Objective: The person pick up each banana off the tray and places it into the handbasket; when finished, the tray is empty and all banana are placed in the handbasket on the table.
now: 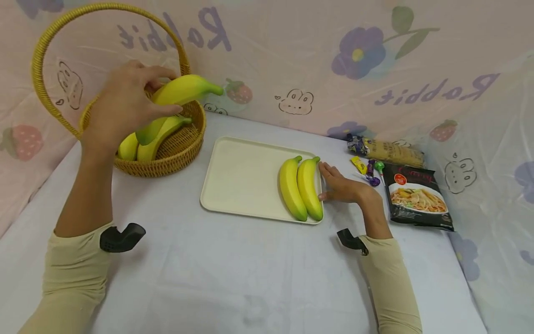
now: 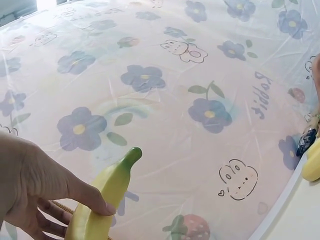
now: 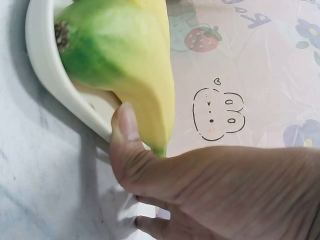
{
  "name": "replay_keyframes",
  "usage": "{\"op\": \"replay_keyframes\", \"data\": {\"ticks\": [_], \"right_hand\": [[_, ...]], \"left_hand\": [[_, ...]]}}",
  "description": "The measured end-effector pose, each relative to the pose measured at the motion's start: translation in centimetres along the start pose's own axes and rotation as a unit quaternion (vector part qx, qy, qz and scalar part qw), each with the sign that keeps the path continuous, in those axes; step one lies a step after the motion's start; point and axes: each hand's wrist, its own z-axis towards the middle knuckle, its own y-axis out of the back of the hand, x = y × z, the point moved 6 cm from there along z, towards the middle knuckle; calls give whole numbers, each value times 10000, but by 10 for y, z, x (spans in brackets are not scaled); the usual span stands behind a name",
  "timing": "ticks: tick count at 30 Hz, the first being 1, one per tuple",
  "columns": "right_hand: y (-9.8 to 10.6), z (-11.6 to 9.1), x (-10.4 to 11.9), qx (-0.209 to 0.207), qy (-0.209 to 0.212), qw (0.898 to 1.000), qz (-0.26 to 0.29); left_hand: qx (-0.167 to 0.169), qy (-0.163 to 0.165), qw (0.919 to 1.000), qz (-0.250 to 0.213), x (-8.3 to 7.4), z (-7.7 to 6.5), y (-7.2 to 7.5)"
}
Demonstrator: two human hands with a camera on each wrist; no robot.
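My left hand (image 1: 121, 99) holds a yellow banana (image 1: 183, 89) with a green stem, thumb on one side and fingers on the other, raised over a wicker basket (image 1: 183, 155). More bananas (image 1: 156, 139) lie inside the basket, partly hidden by the hand. On the cream tray (image 1: 242, 176), two bananas (image 1: 292, 188) lie side by side along its right end. At that end, my right hand (image 1: 344, 185) rests against the rim, fingers extended. In the right wrist view its thumb (image 3: 127, 130) lies over the rim beside a banana (image 3: 125, 55).
The basket's tall handle (image 1: 39, 69) arches over the left forearm. Right of the tray lie wrapped candies and lollipops (image 1: 371, 178), a black noodle packet (image 1: 417, 197) and a tan packet (image 1: 388, 150). A printed sheet (image 1: 267, 60) hangs behind the white table (image 1: 233, 273).
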Motion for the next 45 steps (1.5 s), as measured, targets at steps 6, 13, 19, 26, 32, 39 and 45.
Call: {"op": "replay_keyframes", "data": {"ticks": [6,13,19,26,32,39,45], "right_hand": [[-1,0,1,-22,28,10000,7],[-1,1,1,-32,10,10000,-28],[0,-2,1,-23,-50,10000,38],[-1,-1,0,-34,-75,10000,55],[0,-1,2,-27,-34,10000,22],[0,-2,2,-67,-43,10000,-13],[0,-2,1,-55,-54,10000,23]], "left_hand": [[-218,224,9995,98,14,1,6],[-172,833,9962,197,41,4,9],[-143,1121,9933,248,58,8,7],[-399,1319,9900,309,79,18,-1],[-379,1596,9857,398,107,24,-15],[-415,1553,9847,667,126,31,-26],[-637,1497,9835,797,137,31,-29]]}}
